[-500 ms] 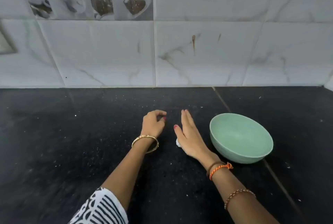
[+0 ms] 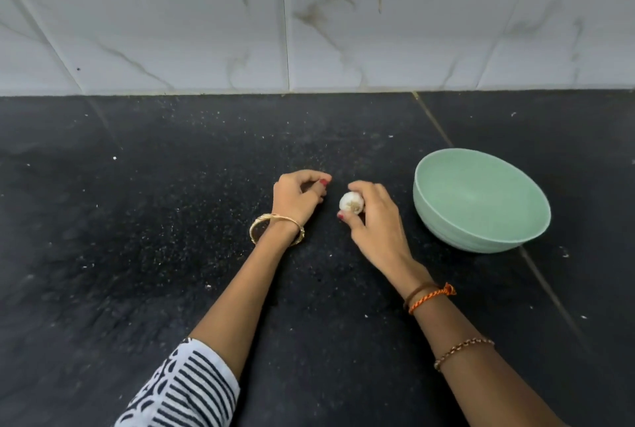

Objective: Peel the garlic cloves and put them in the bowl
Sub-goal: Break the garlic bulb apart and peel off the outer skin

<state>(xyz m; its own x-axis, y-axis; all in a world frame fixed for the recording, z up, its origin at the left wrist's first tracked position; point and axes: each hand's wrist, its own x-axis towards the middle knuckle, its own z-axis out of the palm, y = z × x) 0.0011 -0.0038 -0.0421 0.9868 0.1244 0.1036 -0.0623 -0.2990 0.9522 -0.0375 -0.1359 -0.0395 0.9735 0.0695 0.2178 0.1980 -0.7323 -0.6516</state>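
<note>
Garlic bulb (image 2: 351, 202) gripped in right hand (image 2: 374, 217), root end facing camera

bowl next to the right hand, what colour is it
Pale mint green, plain inside and out; the bowl shows clearly in the head view.

Colours showing on the black counter

A white garlic bulb (image 2: 351, 201) with a brownish root patch is sitting beside red-painted nails; the bowl (image 2: 481, 201) is showing pale mint green, the counter (image 2: 137, 220) speckled black, the wall tiles (image 2: 171, 14) white with brown veining, the sleeve (image 2: 185, 389) white with black stripes, the bangle (image 2: 276, 228) gold, the wrist thread (image 2: 431, 296) orange.
</note>
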